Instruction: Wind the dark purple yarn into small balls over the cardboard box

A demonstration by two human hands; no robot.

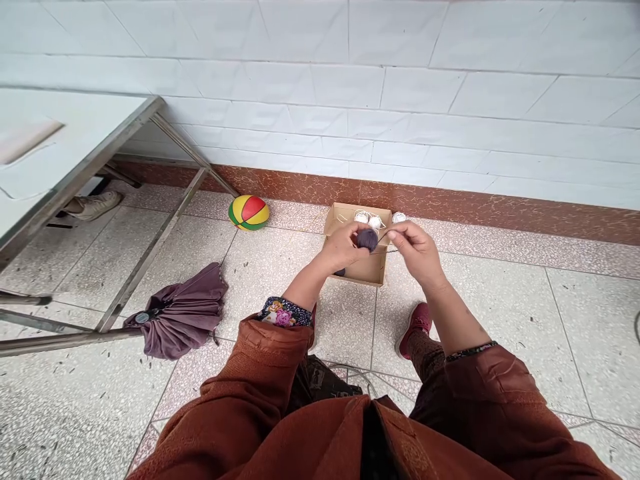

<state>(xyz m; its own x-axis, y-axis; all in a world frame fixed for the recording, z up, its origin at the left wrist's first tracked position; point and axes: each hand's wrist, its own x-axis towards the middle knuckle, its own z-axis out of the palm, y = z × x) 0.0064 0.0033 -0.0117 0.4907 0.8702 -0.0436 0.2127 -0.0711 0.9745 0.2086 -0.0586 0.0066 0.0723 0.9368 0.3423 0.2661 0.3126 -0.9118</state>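
Note:
My left hand (346,248) is closed around a small ball of dark purple yarn (367,240). To its right, my right hand (414,250) pinches a dark strand of the same yarn between thumb and fingers, and the strand runs across to the ball. Both hands are held above an open cardboard box (369,275) on the floor. White yarn balls (361,217) show at the far side of the box, partly hidden by the hands. Another white ball (399,218) is by the box's far right corner. A dark thing (340,272) lies in the box's near left corner.
A red, yellow and green ball (249,212) rests on the floor near the wall. Left of me stands a metal-framed table (100,147), with a folded purple umbrella (187,310) by its lower bar. Another person's shoe (97,205) shows under the table. The tiled wall (400,120) is ahead.

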